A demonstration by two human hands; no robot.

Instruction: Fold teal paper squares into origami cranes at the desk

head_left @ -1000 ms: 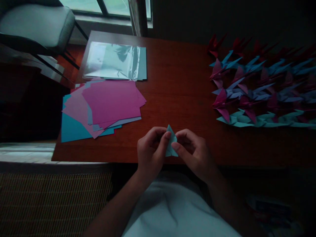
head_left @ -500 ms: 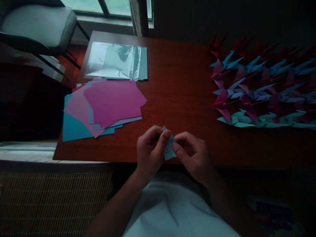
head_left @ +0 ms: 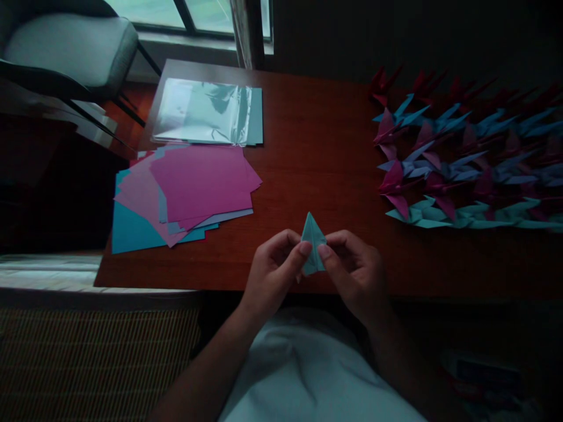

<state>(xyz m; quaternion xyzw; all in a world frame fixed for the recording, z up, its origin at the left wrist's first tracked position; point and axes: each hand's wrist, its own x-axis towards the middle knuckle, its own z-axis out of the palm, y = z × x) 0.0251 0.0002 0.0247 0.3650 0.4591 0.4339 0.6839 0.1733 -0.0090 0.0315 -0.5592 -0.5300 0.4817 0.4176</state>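
Between my two hands is a small folded piece of pale green origami paper (head_left: 313, 240), pointed at the top and creased down its middle. My left hand (head_left: 276, 264) pinches its left edge, thumb on the near face and fingers behind. On the opposite edge my right hand (head_left: 354, 266) pinches it the same way. The paper is held above the front part of the brown table (head_left: 303, 170). The fingers behind the paper are partly hidden.
Loose pink, lilac and blue paper sheets (head_left: 202, 184) lie at the table's left. Behind them rests a clear plastic packet (head_left: 202, 111) of pale sheets. Rows of folded paper cranes (head_left: 448, 170) fill the right side. A chair (head_left: 70, 50) stands at the far left.
The folded paper has come up and slightly right, and more of its face shows, with the point upward. Both hands have shifted a little to the right and still pinch it.
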